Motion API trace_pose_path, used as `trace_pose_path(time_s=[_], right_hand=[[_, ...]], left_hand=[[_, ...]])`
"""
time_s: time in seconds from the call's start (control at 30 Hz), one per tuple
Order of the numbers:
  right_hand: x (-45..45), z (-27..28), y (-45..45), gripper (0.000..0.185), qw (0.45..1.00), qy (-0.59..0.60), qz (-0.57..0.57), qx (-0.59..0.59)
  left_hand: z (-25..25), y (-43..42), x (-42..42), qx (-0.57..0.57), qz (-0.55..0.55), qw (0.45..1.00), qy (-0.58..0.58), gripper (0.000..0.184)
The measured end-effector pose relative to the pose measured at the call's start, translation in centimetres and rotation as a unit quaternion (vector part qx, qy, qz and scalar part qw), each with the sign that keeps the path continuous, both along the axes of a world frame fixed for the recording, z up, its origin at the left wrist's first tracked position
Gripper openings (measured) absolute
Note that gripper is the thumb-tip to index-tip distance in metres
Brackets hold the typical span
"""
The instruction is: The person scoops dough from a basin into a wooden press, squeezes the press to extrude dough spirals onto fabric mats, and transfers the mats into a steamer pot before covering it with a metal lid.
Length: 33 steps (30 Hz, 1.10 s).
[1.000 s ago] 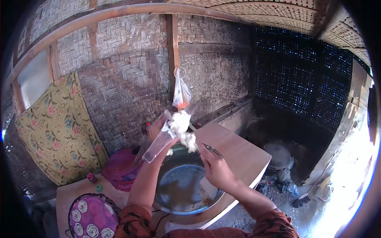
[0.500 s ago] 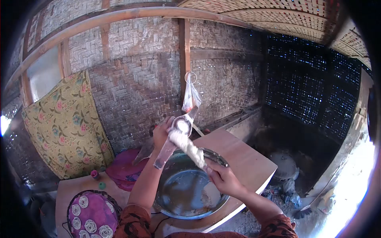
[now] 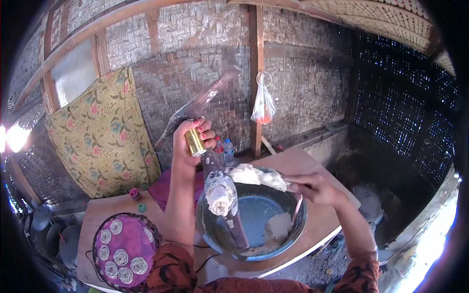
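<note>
Left hand (image 3: 194,137): closed around 1 gold cylinder (image 3: 195,142), near dough-smeared tool (image 3: 220,188). Right hand (image 3: 318,189): gripping 1 dough-coated utensil (image 3: 259,177) over basin (image 3: 302,233).

left hand (image 3: 191,138) raised, fingers (image 3: 208,135) curled; right hand (image 3: 320,189) lower, fingers pinched.

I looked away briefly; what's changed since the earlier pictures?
The right hand has drawn the white dough off the wooden press's mouth, rightward. The press has tipped, and a gold cylinder now shows in the left hand's fingers. The basket of coils, hanging plastic bag and flowered cloth stayed put.
</note>
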State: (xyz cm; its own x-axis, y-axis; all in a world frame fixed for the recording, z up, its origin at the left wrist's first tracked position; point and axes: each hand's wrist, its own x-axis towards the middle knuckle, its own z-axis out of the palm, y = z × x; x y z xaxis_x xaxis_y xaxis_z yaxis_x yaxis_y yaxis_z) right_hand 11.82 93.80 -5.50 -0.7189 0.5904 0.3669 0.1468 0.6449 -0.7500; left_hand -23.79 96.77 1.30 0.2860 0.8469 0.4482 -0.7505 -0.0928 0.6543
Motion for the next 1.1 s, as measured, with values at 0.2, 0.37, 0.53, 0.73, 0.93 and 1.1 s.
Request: trace_pose_path(time_s=[0.2,0.37,0.53,0.73,0.93,1.1], right_hand=[[-1.3,-0.2,0.0,0.052,0.984,-0.103,-0.035,0.139],[-2.1,-4.5,0.3,0.048,0.985,-0.015,-0.080,0.154],[-2.9,-6.0,1.0,0.039,0.979,0.053,-0.118,0.158],[-4.1,-8.1,1.1,0.033,0.971,0.112,-0.200,-0.068],[-5.9,-10.8,1.2,0.033,0.947,0.239,-0.182,-0.114],[-6.4,-8.1,-1.9,0.032,0.940,0.219,-0.178,-0.194]], left_hand=[[-1.6,0.4,-2.0,-0.001,0.038,0.995,-0.090,0.013],[-1.7,0.1,-3.2,-0.026,0.214,0.965,-0.152,0.015],[-0.9,0.0,-1.0,-0.036,0.390,0.901,-0.188,0.014],[0.6,-1.6,5.0,-0.029,0.555,0.781,-0.283,0.016],[-0.3,-1.1,10.0,0.066,0.638,0.697,-0.321,0.021],[-4.3,1.4,11.1,0.264,0.806,0.530,-0.016,0.012]])
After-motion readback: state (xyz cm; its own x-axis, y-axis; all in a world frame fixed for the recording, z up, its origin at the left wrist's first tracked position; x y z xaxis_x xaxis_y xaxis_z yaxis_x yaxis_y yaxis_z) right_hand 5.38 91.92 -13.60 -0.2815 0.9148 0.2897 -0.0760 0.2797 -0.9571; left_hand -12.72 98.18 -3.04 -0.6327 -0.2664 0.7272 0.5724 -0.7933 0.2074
